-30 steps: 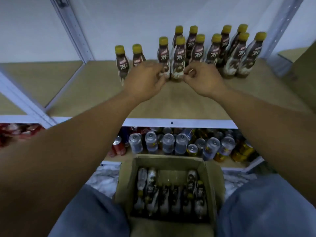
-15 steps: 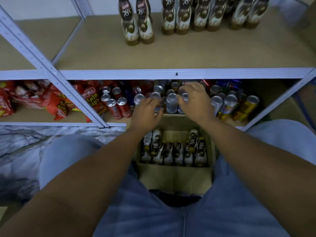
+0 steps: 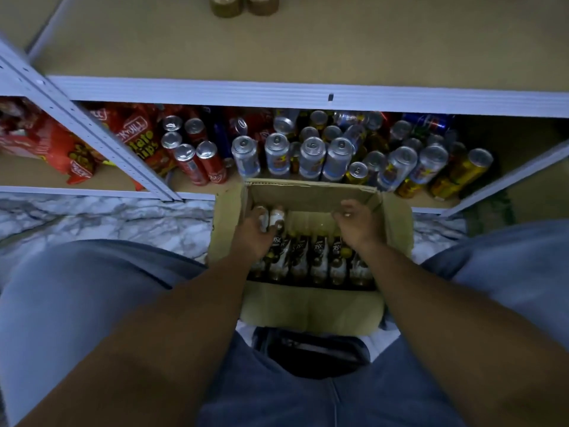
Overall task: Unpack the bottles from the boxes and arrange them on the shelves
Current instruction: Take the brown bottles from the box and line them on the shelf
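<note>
Bottles [image 3: 318, 257]: a row lies in the box [image 3: 311, 195], low centre of the frame, between our knees; the box floor shows beyond them.
Left hand [image 3: 254, 234]: fingers curled over two of the bottles at the box's left side, their pale ends poking past the fingertips. We judge it grips two at once to save trips.
Right hand [image 3: 358, 226]: down at the box's right side, fingers curled; we cannot tell whether they hold a bottle beneath.
Why both hands: each works its own side, so one load can go up together, we judge.
Box placement: its far wall sits against the lower shelf's edge, just below the shelf [image 3: 308, 50] being filled, which keeps the lift short.
Shelf: a tan board across the top of the frame; only two bottle bases [image 3: 243, 4] show at the upper edge.
Below it: cans [image 3: 311, 155] at centre, red chip bags [image 3: 135, 137] at left.
Change: half a second ago both hands hovered above the box, in front of the cans; now they are down among the bottles. Our view has tipped down too, so the shelved bottles have nearly left the frame.
</note>
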`<state>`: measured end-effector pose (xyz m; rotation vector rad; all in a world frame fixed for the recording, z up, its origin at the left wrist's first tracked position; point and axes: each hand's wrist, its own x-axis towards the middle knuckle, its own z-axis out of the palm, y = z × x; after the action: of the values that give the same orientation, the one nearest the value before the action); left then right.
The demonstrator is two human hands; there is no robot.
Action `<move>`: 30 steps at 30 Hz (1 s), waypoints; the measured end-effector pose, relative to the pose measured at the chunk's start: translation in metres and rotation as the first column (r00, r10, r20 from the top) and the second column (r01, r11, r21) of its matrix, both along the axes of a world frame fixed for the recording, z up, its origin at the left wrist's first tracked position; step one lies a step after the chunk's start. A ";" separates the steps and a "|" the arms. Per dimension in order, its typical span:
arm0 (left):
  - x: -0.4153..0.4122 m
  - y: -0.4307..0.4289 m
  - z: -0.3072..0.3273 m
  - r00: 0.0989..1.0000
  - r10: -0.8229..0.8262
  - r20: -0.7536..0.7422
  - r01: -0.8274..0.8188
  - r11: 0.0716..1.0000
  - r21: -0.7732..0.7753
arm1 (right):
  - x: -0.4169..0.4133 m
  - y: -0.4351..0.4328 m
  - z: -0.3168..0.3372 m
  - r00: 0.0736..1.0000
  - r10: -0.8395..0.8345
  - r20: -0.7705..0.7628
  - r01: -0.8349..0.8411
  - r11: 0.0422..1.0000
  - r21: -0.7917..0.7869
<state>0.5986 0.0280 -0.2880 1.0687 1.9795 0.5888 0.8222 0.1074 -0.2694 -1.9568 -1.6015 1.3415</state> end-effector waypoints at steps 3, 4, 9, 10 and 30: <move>0.001 0.003 -0.020 0.998 0.054 -0.015 -0.054 0.997 -0.050 | 0.003 0.009 -0.021 0.991 -0.134 -0.030 0.132 0.990 -0.044; 0.001 0.004 -0.026 0.998 0.066 -0.016 -0.067 0.996 -0.050 | 0.005 0.010 -0.029 0.986 -0.162 -0.035 0.160 0.985 -0.065; -0.003 0.018 -0.065 0.996 0.086 0.018 -0.084 0.991 -0.104 | 0.010 0.010 -0.067 0.973 -0.228 -0.043 0.221 0.967 -0.126; -0.004 0.022 -0.074 0.994 0.099 0.048 -0.094 0.990 -0.106 | 0.010 0.011 -0.075 0.973 -0.227 -0.039 0.220 0.966 -0.134; 0.008 0.047 -0.129 0.967 0.217 -0.133 -0.233 0.965 -0.121 | -0.001 0.018 -0.124 0.917 -0.054 0.394 0.088 0.994 -0.068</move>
<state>0.6067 0.0746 -0.4169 0.8173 2.2307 0.5102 0.8208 0.1258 -0.3937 -2.4328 -1.6376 1.0498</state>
